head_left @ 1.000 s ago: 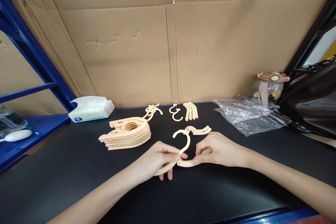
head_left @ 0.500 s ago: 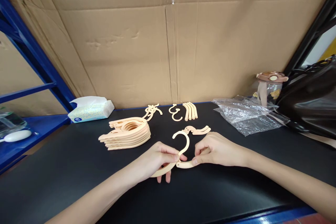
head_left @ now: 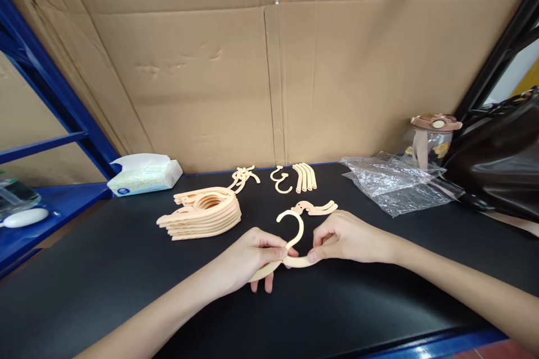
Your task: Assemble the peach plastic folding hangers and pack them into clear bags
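Low over the black table, my left hand (head_left: 263, 255) pinches a cream plastic hanger (head_left: 298, 230) where its hook meets one curved arm; the hook stands up above my thumb. My right hand (head_left: 343, 238) is closed on the outer part of a second curved hanger arm (head_left: 298, 262), whose inner end reaches the joint beside my left fingertips. Whether the two pieces are locked together is hidden by my fingers. Just behind lies a peach hanger piece (head_left: 318, 208) with arms side by side. To the left sits a stack of folded hangers (head_left: 204, 216).
Loose hooks (head_left: 283, 180), several curved arms (head_left: 305, 178) and a small pile of parts (head_left: 243, 178) lie along the table's back. A tissue pack (head_left: 145, 175) stands back left. Crumpled clear plastic (head_left: 393, 188), a bottle (head_left: 435, 137) and a dark bag (head_left: 501, 162) occupy the right, before a cardboard wall (head_left: 189, 84).
My right hand has shifted the loose arm slightly up and left, bringing its end in against the joint under my left fingers. My left hand stays nearly still.
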Action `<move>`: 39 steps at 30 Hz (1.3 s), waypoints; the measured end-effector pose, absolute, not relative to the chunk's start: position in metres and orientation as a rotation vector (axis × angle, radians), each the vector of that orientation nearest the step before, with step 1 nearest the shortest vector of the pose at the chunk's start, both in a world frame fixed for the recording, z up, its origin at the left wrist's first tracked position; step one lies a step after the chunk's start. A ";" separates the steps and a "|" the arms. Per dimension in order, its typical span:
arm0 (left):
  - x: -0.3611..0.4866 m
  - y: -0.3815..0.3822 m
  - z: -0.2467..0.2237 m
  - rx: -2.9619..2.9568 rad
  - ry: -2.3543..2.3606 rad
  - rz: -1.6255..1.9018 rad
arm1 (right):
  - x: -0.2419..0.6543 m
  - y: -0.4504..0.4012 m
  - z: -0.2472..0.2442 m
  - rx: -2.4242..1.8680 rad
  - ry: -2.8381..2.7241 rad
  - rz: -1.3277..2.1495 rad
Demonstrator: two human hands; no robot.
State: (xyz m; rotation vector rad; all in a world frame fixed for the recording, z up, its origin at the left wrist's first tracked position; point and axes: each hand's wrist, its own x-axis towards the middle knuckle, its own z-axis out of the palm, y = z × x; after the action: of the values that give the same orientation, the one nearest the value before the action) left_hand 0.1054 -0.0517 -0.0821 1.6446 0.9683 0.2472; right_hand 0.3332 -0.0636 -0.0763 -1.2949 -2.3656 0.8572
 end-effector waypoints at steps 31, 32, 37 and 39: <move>0.111 -0.065 -0.074 2.521 1.160 0.351 | 0.338 -0.069 -0.069 -0.983 -2.487 0.176; 0.111 -0.064 -0.074 2.534 1.149 0.349 | 0.338 -0.069 -0.068 -0.994 -2.496 0.177; 0.109 -0.062 -0.078 2.641 1.035 0.316 | 0.337 -0.071 -0.065 -1.033 -2.494 0.156; 0.108 -0.062 -0.078 2.676 0.984 0.300 | 0.337 -0.070 -0.066 -1.056 -2.473 0.145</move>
State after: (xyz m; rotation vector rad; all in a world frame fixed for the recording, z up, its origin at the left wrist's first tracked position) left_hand 0.1079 -0.0624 -0.0777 2.6764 0.9840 0.3000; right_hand 0.3366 -0.0704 -0.0655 -1.0564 -2.4729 0.1446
